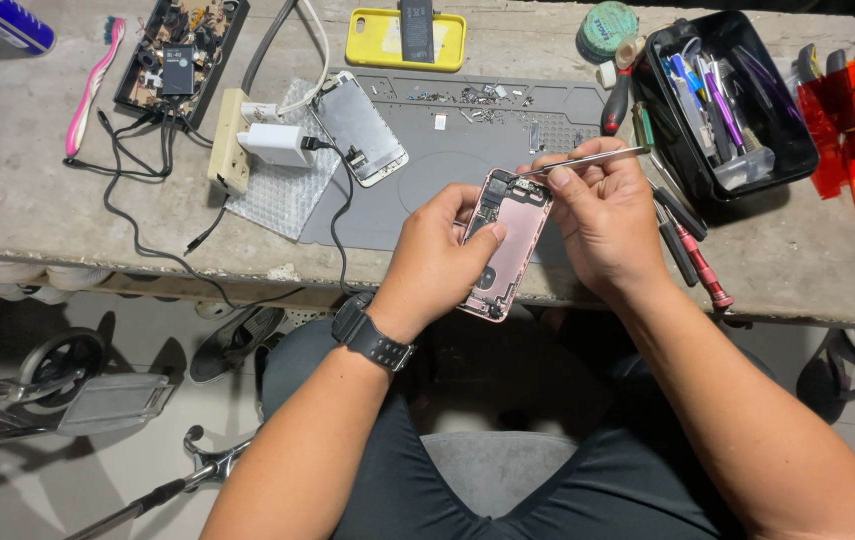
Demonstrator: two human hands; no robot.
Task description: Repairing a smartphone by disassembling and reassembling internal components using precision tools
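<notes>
Pink opened phone shell [504, 243], insides up, is cradled over the bench edge by the left hand [437, 262], fingers wrapped round it for steadiness, while the right hand [602, 215] pinches thin metal tweezers [587, 160] at its top end, above the grey silicone work mat [457, 165].

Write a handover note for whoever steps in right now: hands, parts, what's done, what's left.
Left hand: grips the opened pink phone body over the table edge, insides facing up.
Right hand: holds metal tweezers, tips at the phone's top end.
Done: screen panel is off, lying on the grey mat; small screws and parts are on the mat's top.
Left: phone body is still open; screen not refitted.
</notes>
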